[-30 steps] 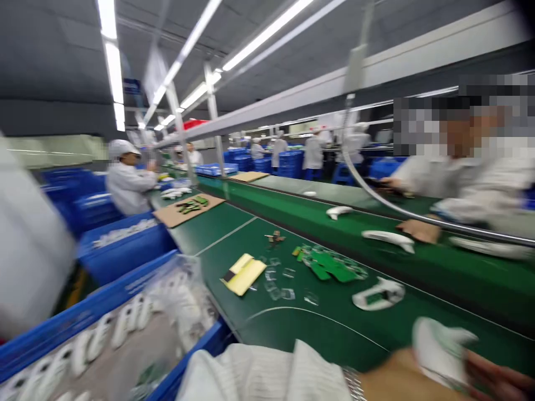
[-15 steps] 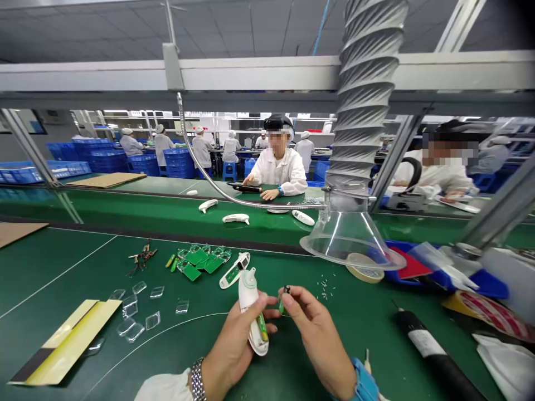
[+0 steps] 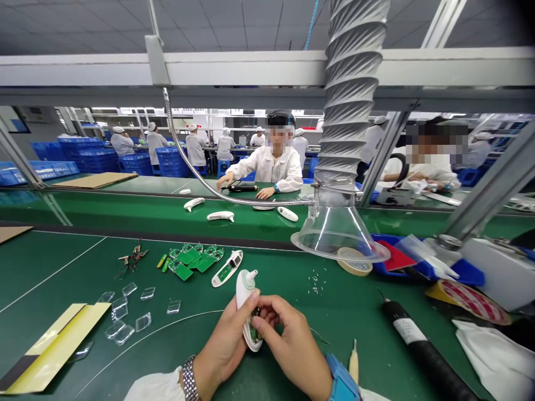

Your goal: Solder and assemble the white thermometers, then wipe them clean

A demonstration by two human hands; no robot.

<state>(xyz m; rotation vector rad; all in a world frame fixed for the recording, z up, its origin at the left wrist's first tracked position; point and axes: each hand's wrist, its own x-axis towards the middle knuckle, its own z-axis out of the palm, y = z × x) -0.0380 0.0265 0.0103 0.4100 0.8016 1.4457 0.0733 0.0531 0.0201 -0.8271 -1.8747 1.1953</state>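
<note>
My left hand (image 3: 223, 348) is wrapped round a white thermometer shell (image 3: 243, 287), tip pointing up, with a green circuit board showing inside it. My right hand (image 3: 290, 345) pinches a small dark part against the open side of that shell, fingers closed. Both hands hover over the green bench mat (image 3: 75, 267) near its front edge. Beyond them lie a second open white shell (image 3: 227, 268) and a pile of green circuit boards (image 3: 190, 257).
Several clear lenses (image 3: 125, 309) and a yellow backing sheet (image 3: 50, 348) lie at left. A clear fume funnel (image 3: 336, 231) hangs at centre right above a tape roll (image 3: 354, 260). A black cylindrical tool (image 3: 422, 348) lies at right. Co-workers in white sit across the green conveyor (image 3: 125, 209).
The view swung from the left side of the line to the bench in front. My right hand has closed in on the shell, bringing the small part up to it.
</note>
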